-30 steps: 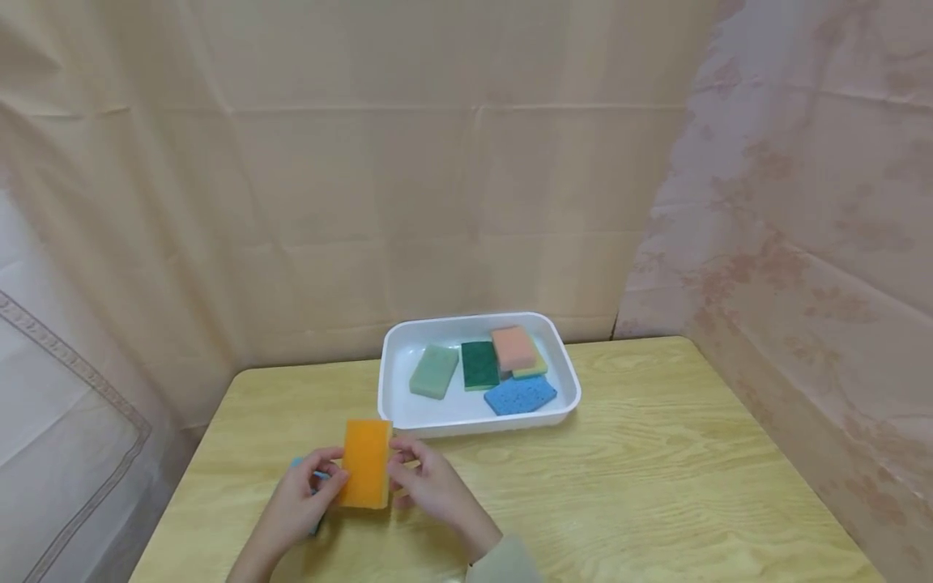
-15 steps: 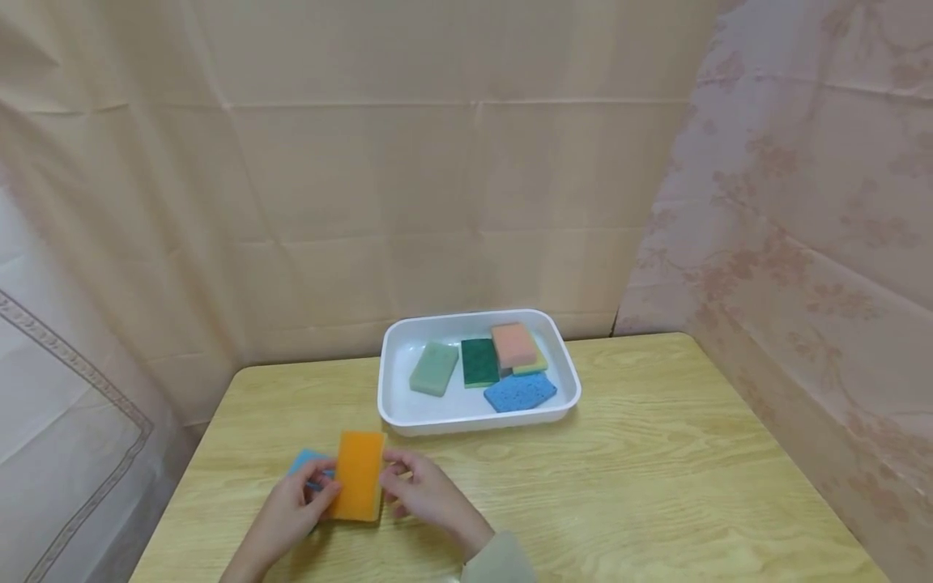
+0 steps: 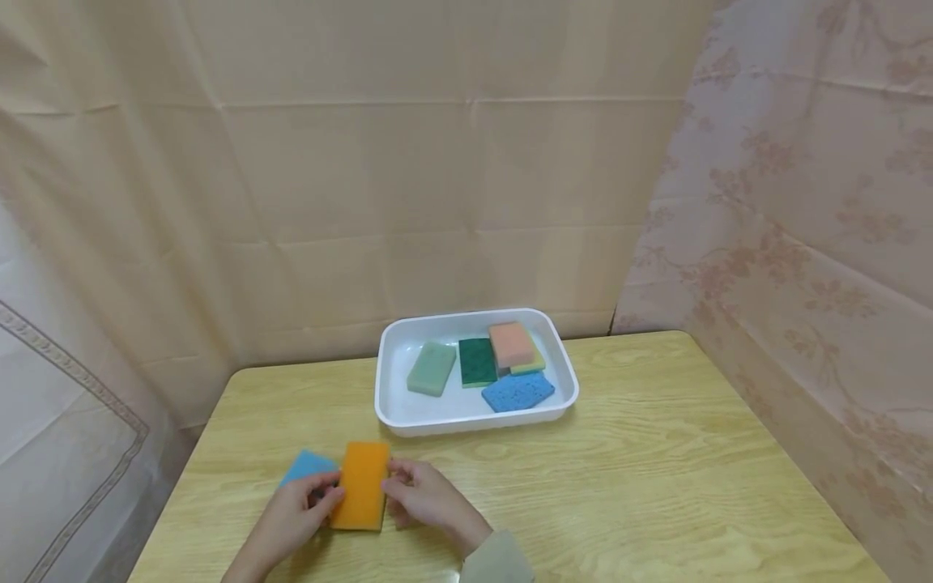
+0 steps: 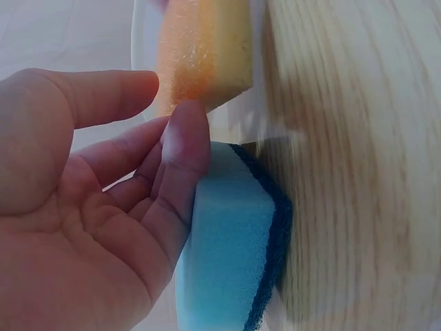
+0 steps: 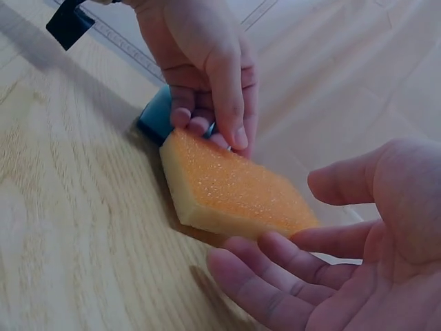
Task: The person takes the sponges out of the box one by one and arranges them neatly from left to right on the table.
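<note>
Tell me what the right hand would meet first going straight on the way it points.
Probably the orange sponge, directly ahead of the right hand; whether they touch is unclear.

I've got an orange sponge (image 5: 238, 183) with a rough, fibrous, faintly sparkly face over matt, fine-pored pale-yellow foam. Pale-blue sponge (image 4: 227, 234) is smooth matt foam on a coarse dark scouring layer (image 4: 280, 217), while the bright-blue sponge (image 3: 518, 393) looks pitted. White tray (image 3: 462, 423) reads as smooth glossy plastic, tabletop (image 3: 670, 461) as wood grain with slight sheen, backdrop (image 3: 437, 178) as creased cloth.
</note>
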Demonstrator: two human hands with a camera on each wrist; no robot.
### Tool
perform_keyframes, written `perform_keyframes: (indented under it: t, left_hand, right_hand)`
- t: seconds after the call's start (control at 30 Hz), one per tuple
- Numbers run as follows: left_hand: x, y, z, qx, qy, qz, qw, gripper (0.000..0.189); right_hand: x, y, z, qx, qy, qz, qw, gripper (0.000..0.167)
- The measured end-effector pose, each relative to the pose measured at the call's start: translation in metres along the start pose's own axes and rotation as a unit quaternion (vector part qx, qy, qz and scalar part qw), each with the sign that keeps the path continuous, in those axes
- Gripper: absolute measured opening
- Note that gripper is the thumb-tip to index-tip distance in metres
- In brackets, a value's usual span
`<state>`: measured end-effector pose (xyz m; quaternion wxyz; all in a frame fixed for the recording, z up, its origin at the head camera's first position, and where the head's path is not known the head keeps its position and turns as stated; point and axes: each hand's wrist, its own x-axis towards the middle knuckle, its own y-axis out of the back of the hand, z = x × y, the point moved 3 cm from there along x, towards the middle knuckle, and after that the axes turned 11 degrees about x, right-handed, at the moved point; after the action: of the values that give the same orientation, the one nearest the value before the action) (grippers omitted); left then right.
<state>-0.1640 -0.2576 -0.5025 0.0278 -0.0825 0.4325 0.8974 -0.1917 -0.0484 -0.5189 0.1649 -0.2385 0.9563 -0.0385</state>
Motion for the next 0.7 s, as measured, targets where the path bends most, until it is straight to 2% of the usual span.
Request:
perform_keyframes:
  t: [0.1,0.23,0.7]
  left_hand:
    - [0.0001,0.0000,-0.0005,0.001,-0.014,-0.005,0.9999,0.031]
    - [0.0007,0.0000,-0.0013,0.001,-0.035,-0.007,0.9994,0.033]
    - [0.0002,-0.0005,-0.0025,0.011,-0.033,0.000,0.9994,0.032]
  right_hand:
    - [0.0010,-0.0003,0.0026,0.001,-0.009,-0.001,1.0000,0.045]
    - [0.0015,-0.0006,0.0037,-0.030,-0.010,0.002,0.9995,0.046]
    - [0.0012,-0.0039,0.0039,-0.111,0.006,0.002,0.9937,0.042]
